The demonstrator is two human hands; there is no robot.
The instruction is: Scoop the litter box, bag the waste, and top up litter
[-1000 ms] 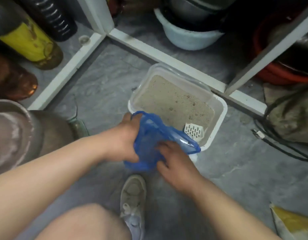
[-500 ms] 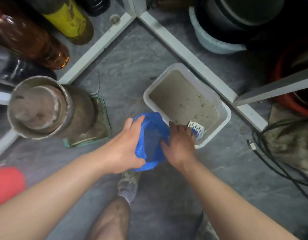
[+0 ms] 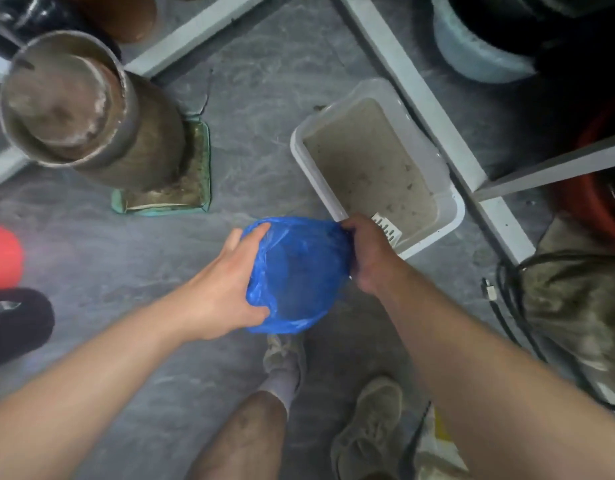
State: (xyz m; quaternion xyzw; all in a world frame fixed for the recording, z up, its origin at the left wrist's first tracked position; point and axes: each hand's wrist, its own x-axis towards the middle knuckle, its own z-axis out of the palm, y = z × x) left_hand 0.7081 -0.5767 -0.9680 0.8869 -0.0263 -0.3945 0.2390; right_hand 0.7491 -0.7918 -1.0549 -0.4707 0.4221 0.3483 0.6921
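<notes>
Litter box (image 3: 448, 216) down on the floor, tucked against the white shelf frame, grey litter inside speckled with dark clumps. White slotted scoop (image 3: 387, 228) lying in the box's near corner, untouched. Blue bag (image 3: 299, 271) now held just short of the box's near end, clear of the rim. Half a second back, bunched and narrow right at that near edge; now pulled wide, mouth facing up, open like a bowl. Left hand (image 3: 226, 289) gripping the bag edge farthest from the box, thumb curled over one part of the rim and fingers (image 3: 256, 237) hooked over another. Right hand (image 3: 368, 254) pinching the bag edge nearest the box, knuckles up, fingertips hidden under the plastic, so exact grip hard to tell. View risen as well, more floor and both shoes showing below the bag.

Meaning for the job: bag looks ready to receive waste, yet nothing visible inside. Scooping not begun, by the look of the litter. Both hands busy on plastic, so one likely needs freeing for the scoop. Topping up well off yet.
</notes>
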